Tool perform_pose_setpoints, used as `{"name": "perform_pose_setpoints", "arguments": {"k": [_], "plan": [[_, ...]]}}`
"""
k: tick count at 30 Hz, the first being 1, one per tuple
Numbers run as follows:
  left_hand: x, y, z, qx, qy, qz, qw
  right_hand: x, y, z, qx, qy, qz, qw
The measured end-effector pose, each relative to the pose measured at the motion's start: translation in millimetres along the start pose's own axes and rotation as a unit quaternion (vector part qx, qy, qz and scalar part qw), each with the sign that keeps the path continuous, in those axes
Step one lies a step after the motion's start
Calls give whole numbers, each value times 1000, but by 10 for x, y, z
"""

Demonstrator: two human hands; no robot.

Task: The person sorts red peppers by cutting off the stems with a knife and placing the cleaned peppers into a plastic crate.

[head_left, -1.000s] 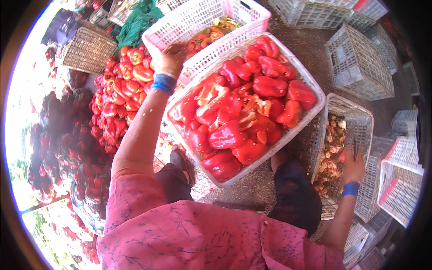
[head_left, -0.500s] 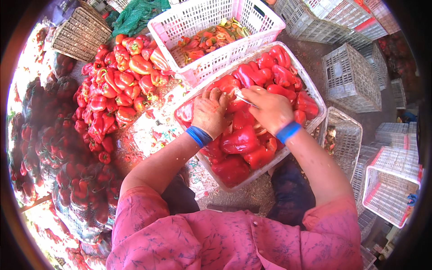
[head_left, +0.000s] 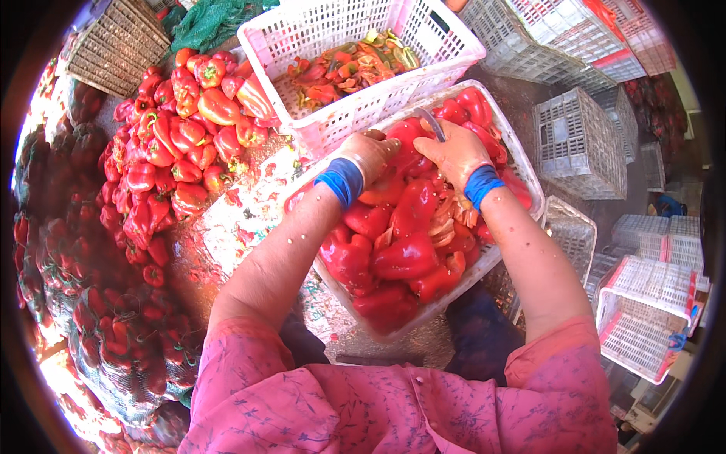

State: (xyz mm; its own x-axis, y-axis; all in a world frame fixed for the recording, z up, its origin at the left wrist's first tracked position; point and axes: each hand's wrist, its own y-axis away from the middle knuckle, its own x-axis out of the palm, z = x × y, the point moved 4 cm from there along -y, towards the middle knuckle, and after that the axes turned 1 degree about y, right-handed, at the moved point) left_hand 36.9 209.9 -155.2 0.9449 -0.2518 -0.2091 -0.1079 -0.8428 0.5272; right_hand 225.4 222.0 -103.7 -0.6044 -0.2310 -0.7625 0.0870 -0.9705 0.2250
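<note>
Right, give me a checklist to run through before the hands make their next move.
1. Tool in the right hand: ok, its grey curved end shows.
2. Left hand apart from the tool: ok, a gap shows.
3. Left hand's hold: cannot tell, fingers curled, palm hidden.
4. Room in the scrap crate: ok, scraps lie low.
5. Bare space in the pepper crate: not ok, peppers cover its floor.

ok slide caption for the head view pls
Right hand holding a curved grey tool, left hand beside it, over a crate of red bell peppers.
</note>
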Motion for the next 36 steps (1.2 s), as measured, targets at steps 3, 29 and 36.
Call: {"name": "perform_pose_setpoints", "arguments": {"k": [3, 29, 36], "plan": [[-192, 35, -34, 129, -338, -76, 929, 166, -86, 249, -27, 87, 79, 993], [-2990, 360, 3528, -8, 75, -541, 838, 636, -24, 231, -36, 173, 22, 984], [-3166, -13, 3529, 20, -310, -466, 829, 660, -6, 240, -32, 171, 29, 984]]}}
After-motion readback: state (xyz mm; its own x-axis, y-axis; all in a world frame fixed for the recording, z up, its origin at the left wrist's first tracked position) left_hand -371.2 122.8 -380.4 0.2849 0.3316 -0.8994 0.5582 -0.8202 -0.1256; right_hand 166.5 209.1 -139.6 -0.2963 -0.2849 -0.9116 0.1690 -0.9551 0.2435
